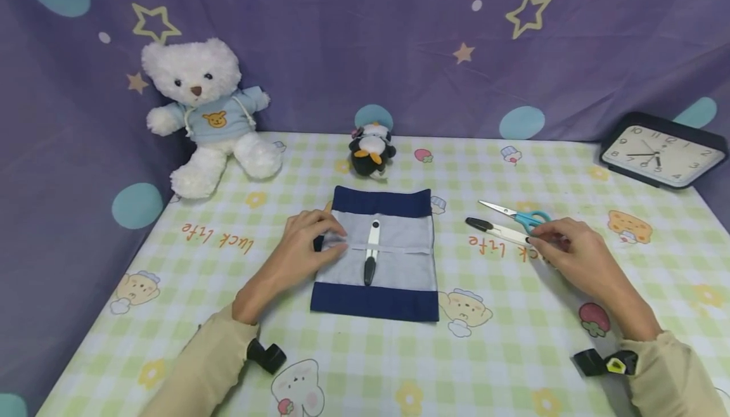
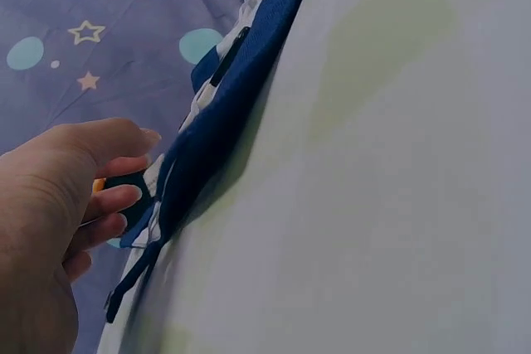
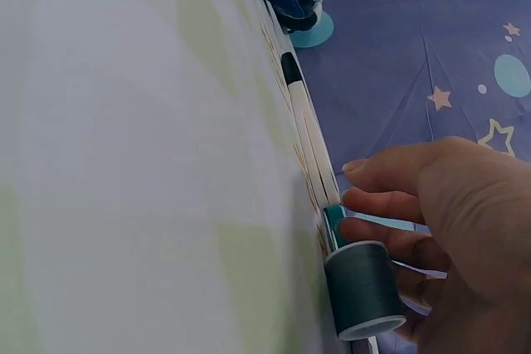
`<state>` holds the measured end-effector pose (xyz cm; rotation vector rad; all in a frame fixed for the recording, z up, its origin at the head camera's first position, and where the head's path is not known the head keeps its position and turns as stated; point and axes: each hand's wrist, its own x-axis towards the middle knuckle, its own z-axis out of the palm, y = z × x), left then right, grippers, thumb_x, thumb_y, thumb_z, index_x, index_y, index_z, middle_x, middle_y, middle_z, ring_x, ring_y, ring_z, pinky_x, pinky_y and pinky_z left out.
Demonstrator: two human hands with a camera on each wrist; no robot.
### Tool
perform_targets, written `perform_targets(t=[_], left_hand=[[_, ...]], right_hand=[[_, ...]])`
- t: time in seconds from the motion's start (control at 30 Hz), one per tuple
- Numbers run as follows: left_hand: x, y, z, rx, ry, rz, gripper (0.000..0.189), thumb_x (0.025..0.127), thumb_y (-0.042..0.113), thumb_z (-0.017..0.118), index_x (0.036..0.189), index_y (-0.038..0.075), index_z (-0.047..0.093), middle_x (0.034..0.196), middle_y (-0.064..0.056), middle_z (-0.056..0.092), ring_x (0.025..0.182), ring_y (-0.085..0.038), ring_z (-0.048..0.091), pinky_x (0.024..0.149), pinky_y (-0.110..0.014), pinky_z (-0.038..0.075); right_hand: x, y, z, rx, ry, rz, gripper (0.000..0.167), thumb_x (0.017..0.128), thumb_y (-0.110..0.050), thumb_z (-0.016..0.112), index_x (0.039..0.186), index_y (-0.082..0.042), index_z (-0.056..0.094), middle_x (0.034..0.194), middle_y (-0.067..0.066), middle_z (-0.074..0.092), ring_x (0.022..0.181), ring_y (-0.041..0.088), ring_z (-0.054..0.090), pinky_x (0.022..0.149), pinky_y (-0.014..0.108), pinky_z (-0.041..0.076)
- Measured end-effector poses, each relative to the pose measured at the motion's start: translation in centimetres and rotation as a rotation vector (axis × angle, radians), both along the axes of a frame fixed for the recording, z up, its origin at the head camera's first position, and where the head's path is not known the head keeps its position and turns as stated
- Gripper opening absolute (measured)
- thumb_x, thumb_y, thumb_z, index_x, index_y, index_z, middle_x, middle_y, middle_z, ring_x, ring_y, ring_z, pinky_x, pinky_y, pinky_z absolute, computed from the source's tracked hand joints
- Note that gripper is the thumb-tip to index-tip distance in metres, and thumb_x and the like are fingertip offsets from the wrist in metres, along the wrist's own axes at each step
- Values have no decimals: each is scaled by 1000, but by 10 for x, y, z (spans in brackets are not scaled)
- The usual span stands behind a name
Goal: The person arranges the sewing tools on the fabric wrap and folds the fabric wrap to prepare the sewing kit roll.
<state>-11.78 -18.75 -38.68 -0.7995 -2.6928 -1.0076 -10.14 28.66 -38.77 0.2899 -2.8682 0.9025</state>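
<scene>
A fabric pouch, grey inside with navy bands, lies spread out. A slim white tool with a black end sits on it under a thin strap. My left hand is at the pouch's left edge, thumb and fingers apart; whether they touch it is unclear. My right hand hovers with loosely bent fingers at the end of a second white tool with a black end. Blue-handled scissors lie just behind that tool. A dark green thread spool stands beside the right fingers, mostly hidden in the head view.
A white teddy bear sits at the back left. Behind the pouch is a small penguin plush. A black-framed clock leans at the back right. A purple curtain hangs behind the checked tablecloth.
</scene>
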Motion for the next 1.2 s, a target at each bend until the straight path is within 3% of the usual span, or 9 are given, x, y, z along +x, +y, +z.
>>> perform_targets(t=[0.3, 0.57, 0.83, 1.2], left_hand=[[-5, 5, -5, -27, -45, -34, 17, 90, 23, 83, 103, 16, 77, 115, -4, 64, 109, -27, 54, 100, -54, 32], [-8, 6, -9, -66, -44, -36, 15, 88, 20, 84, 100, 15, 77, 111, -4, 66, 118, -31, 56, 103, -55, 33], [-9, 6, -11, -46, -39, -51, 9, 89, 19, 84, 95, 16, 77, 107, -3, 66, 139, -42, 44, 107, -57, 30], [-10, 5, -11, -36, -12, -67, 8, 88, 18, 84, 93, 16, 77, 106, -2, 66, 132, -39, 50, 106, -56, 32]], right_hand=[[0, 1, -3, 27, -6, 15, 18, 96, -16, 76, 109, -3, 75, 100, 8, 68, 85, 22, 49, 69, 27, 36], [0, 1, -6, 27, 54, 43, 14, 92, -10, 80, 103, -3, 76, 92, 4, 67, 81, 20, 47, 69, 27, 34], [-1, 2, -7, 22, 46, 45, 15, 92, -13, 80, 103, -4, 75, 94, 5, 67, 82, 21, 49, 69, 27, 36], [-1, 2, -8, -3, 64, 49, 14, 93, -11, 79, 103, -4, 73, 94, 5, 68, 84, 17, 50, 70, 23, 37]])
